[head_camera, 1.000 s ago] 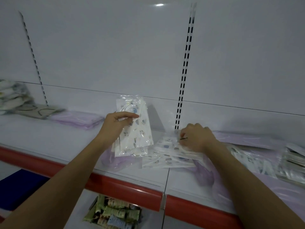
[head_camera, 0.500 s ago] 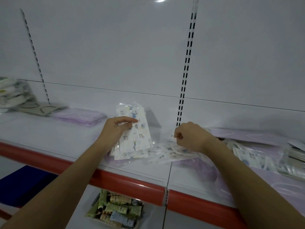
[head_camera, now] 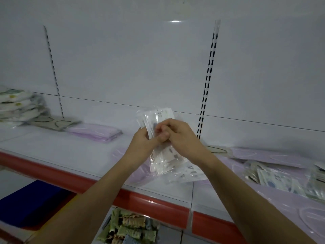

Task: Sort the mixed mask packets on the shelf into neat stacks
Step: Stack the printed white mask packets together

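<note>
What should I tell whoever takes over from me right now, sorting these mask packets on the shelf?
Left hand and right hand: both grip one bunch of printed mask packets, held upright above the shelf.
Done: a stack of patterned packets at far left, a purple stack beside it.
Left: set the held bunch down as its own stack, then sort the mixed heap at right, with purple packets under and behind it.

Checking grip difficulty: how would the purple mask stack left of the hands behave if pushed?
The purple mask stack looks soft and light, so it would probably slide easily. Its glossy packets sit loosely layered, so top ones may shear off.
</note>
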A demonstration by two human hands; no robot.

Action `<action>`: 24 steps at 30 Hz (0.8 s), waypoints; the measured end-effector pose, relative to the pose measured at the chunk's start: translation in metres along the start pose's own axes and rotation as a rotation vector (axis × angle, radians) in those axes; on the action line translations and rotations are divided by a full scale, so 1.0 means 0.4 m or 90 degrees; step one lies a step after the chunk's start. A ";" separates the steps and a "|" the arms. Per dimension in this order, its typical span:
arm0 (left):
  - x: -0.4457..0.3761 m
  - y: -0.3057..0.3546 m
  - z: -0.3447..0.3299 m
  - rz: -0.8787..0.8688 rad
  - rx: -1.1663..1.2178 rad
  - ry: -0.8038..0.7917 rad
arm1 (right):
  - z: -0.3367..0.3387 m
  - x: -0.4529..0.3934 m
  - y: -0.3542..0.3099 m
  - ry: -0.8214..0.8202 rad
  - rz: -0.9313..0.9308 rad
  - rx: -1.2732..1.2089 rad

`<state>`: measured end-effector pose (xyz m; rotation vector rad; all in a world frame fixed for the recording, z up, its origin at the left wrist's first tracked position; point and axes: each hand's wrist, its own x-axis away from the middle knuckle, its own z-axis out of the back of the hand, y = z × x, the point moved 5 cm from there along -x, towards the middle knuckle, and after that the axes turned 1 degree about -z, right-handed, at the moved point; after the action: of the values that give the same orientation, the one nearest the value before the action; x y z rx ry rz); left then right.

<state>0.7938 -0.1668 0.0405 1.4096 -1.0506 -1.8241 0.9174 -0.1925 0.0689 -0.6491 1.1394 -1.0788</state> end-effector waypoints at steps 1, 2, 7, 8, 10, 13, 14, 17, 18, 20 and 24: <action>-0.001 -0.005 0.016 -0.004 -0.008 0.008 | 0.003 0.003 -0.007 -0.009 0.009 -0.056; -0.004 -0.013 0.038 -0.007 -0.027 0.022 | 0.020 0.005 -0.013 0.009 0.030 -0.100; -0.021 -0.038 0.116 -0.012 -0.033 0.051 | 0.140 -0.004 0.034 0.085 0.018 0.240; -0.026 -0.044 0.124 -0.017 -0.020 0.042 | 0.139 -0.002 0.067 -0.011 -0.035 0.379; -0.034 -0.052 0.131 -0.037 0.003 0.019 | 0.118 0.026 0.143 -0.224 -0.160 0.577; -0.039 -0.059 0.121 -0.077 -0.020 -0.018 | 0.101 0.040 0.188 -0.236 -0.202 0.599; -0.042 -0.062 0.119 -0.087 -0.035 -0.019 | 0.101 0.033 0.185 -0.198 -0.168 0.607; -0.055 -0.073 0.116 -0.099 -0.060 -0.033 | 0.116 0.029 0.165 -0.104 -0.091 0.611; -0.057 -0.078 0.116 -0.103 -0.076 -0.047 | 0.126 0.029 0.157 -0.060 -0.067 0.571; -0.063 -0.084 0.119 -0.101 -0.112 -0.059 | 0.152 0.033 0.125 0.063 -0.027 0.478; -0.068 -0.089 0.138 -0.084 -0.136 -0.003 | 0.207 0.038 0.068 0.294 -0.010 0.284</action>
<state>0.7479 -0.1138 0.0302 1.3726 -0.7545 -1.9692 1.0049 -0.2046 0.0666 -0.0538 1.2224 -1.4860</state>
